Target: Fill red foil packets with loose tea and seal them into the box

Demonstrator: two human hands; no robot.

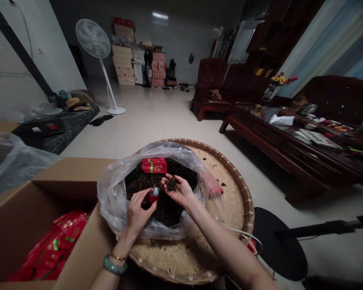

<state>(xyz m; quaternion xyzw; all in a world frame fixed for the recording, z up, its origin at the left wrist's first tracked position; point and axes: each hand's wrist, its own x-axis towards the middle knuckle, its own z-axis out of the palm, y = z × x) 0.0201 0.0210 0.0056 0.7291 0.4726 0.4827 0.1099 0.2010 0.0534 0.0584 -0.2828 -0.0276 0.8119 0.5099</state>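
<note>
One red packet (153, 195) in the left hand (141, 208), inside the bag's rim (115, 173).

Pale floor (151, 108), dark wooden furniture (211, 80)

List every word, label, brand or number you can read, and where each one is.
No text is legible.
Red packets in the bag: gold characters, too blurred.
Packets in the carton: marks too unclear.
Stacked boxes: printing too small.

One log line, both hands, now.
left hand: holds small red packet | right hand: palm up, holds loose dark leaves | both: over open plastic bag
</note>
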